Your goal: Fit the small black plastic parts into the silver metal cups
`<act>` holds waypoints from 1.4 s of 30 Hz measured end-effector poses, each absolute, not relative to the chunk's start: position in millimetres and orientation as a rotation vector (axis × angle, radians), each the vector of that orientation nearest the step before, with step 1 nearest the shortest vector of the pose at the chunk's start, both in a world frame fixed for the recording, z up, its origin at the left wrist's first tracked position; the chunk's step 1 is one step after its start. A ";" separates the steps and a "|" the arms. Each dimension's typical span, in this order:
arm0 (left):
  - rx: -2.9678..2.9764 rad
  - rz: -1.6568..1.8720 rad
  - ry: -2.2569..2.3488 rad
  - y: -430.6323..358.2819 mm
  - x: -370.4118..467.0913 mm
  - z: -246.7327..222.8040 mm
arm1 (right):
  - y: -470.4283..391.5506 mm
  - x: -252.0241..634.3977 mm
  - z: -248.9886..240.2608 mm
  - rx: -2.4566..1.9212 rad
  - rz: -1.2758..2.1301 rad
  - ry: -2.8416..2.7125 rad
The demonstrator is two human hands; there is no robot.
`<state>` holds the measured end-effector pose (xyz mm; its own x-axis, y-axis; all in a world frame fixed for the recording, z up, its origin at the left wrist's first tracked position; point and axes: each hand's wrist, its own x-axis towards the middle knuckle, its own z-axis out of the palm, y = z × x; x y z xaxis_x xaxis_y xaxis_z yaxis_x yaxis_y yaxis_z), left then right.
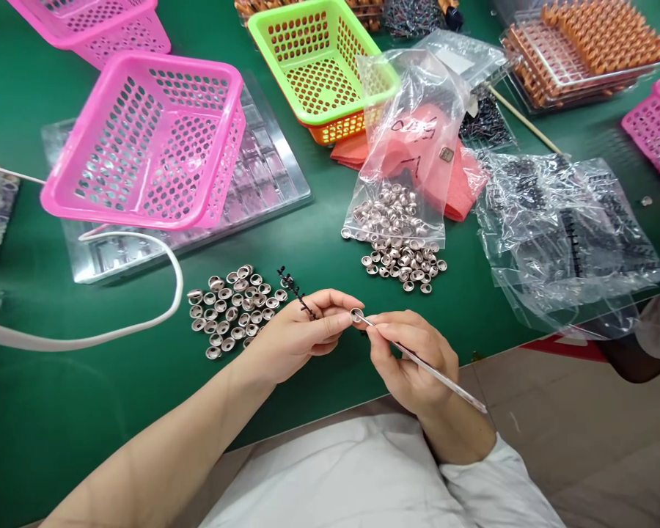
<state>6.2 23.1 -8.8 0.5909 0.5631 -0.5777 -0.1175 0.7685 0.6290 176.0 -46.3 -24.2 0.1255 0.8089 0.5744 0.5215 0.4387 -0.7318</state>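
Observation:
Between thumb and forefinger, my left hand [313, 326] pinches a small silver metal ring [356, 314]. A thin black toothed strip [294, 287] sticks out from the back of the same hand, its lower part hidden by the fingers. My right hand [418, 356] grips a slim tweezer-like metal tool [440, 377] like a pen, its tip at the ring. Left of my hands lies a loose group of silver rings [232, 314]. Beyond them, more silver rings [407, 260] spill from the mouth of a clear plastic bag [412, 139].
A pink basket [225, 183] rests on a clear plastic tray [275, 176]; a white cable [179, 282] curves before it. Farther back stand a green basket [382, 92] and trays of orange parts [605, 44]. Bags of black parts [566, 227] lie to the right, near the table's front edge.

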 end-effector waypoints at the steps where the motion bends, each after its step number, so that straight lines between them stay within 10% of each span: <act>1: 0.576 0.423 0.851 23.1 6.1 -9.0 | -46.3 176.1 -23.9 -1.219 0.316 -1.537; 42: 0.602 0.460 0.850 21.5 5.4 -14.0 | -50.8 177.2 -23.6 -1.161 0.252 -1.635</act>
<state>5.4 21.5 -14.0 0.5809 0.5963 -0.5540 -0.1374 0.7427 0.6553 177.2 -50.8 -23.6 0.0384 0.7791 0.6257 0.5550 0.5041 -0.6617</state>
